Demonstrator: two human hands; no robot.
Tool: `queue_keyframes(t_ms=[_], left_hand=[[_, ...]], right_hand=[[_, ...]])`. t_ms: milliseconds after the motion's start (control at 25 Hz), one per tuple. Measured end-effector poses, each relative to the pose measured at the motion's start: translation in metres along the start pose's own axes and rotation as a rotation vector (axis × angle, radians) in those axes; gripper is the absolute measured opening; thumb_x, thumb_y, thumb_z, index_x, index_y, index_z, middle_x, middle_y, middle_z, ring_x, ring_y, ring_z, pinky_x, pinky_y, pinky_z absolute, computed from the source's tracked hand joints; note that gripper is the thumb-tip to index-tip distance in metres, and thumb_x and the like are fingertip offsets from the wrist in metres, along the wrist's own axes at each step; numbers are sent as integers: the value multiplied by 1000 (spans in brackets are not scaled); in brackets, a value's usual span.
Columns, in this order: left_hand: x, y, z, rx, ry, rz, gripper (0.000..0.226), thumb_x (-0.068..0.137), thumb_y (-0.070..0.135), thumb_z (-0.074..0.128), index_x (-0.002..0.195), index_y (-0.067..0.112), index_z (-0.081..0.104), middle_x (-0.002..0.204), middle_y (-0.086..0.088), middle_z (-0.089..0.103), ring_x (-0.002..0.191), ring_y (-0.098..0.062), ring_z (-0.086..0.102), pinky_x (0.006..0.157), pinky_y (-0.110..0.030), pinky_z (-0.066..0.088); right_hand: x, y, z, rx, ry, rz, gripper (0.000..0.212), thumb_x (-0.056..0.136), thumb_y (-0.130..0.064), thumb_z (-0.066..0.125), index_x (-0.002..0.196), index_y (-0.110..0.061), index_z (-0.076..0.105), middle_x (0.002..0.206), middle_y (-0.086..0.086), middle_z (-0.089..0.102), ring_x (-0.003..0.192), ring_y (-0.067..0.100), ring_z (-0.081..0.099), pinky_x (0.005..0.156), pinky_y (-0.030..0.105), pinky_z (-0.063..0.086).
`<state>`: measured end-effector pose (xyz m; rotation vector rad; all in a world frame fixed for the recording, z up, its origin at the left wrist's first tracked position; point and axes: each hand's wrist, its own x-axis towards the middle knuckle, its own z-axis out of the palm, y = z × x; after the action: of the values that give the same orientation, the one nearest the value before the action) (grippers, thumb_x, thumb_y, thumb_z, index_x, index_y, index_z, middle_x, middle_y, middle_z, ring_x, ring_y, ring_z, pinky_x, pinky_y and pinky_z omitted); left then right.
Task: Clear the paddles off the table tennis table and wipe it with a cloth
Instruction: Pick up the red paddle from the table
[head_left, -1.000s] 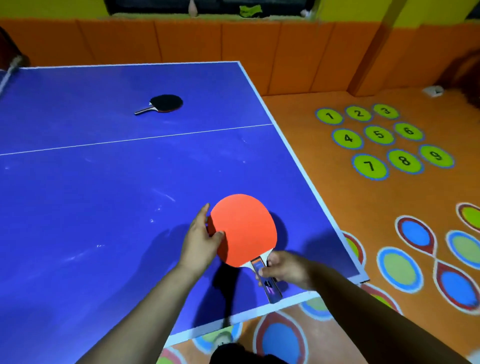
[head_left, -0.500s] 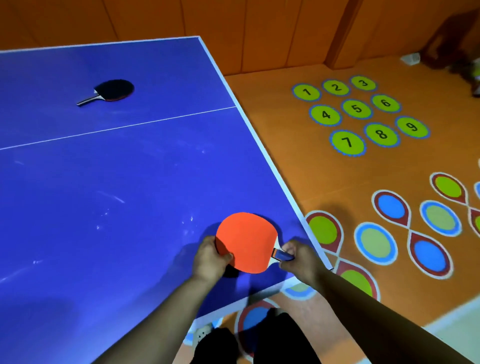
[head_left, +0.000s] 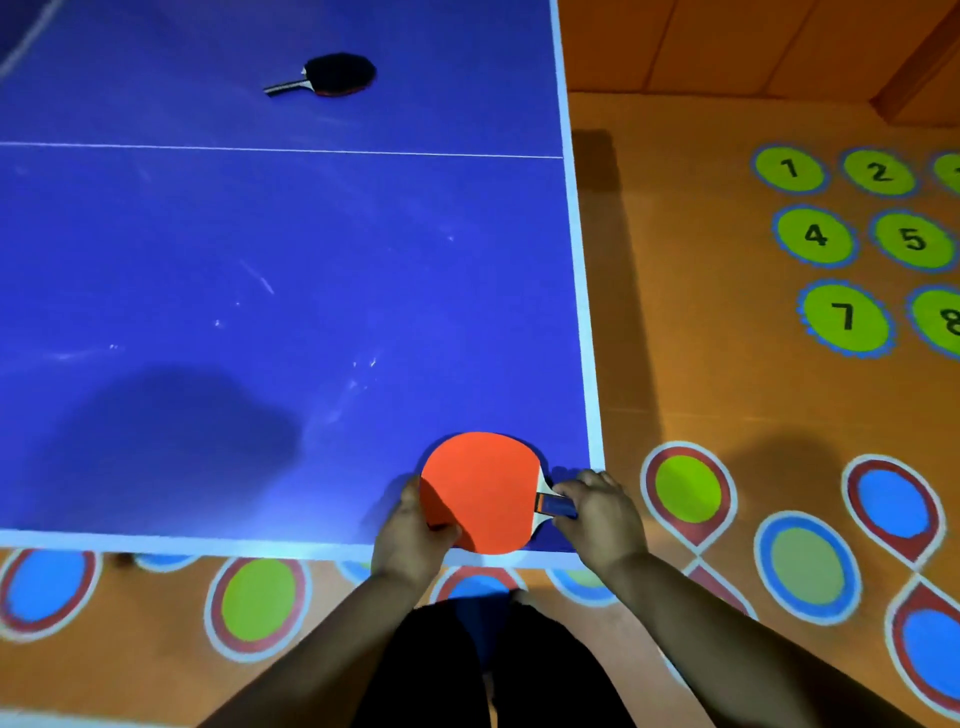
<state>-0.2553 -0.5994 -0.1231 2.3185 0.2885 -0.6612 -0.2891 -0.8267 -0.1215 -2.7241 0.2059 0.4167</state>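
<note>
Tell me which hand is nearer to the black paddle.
Left, narrowly. The left hand grips the red paddle blade; the right hand grips its handle. The black paddle lies far beyond both.

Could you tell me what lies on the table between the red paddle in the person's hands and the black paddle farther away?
Nothing: in the head view, only bare blue tabletop, crossed by one white line, separates the red paddle from the black paddle.
</note>
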Motion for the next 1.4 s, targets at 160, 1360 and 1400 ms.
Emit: queue_keyframes(t_ms=[160,1360,1400], left_hand=[[-2,2,8,32,51,-18,71,75,25,70,136,18,33,113,-9,60,101,-33,59,75,-35,46],[-197,-394,-382,376,559,-146,35,86,34,51,118,22,54,114,1,62,106,-23,58,78,-31,48],[-203,-411,-399,369,575,-162,35,85,33,52,119,22,54,114,1,62,105,-23,58,78,-31,49]], right_hand=[[8,6,5,-31,41,-41,39,80,-21,73,118,-15,67,114,5,63,110,30,55,92,36,41],[-116,-594,143,-354,-67,-884,35,91,-30,49,125,-23,56,124,1,55,121,21,45,97,29,33],[-121,-616,150,-351,-65,-908,34,92,-30,49,124,-22,56,122,1,56,120,21,45,96,29,33]])
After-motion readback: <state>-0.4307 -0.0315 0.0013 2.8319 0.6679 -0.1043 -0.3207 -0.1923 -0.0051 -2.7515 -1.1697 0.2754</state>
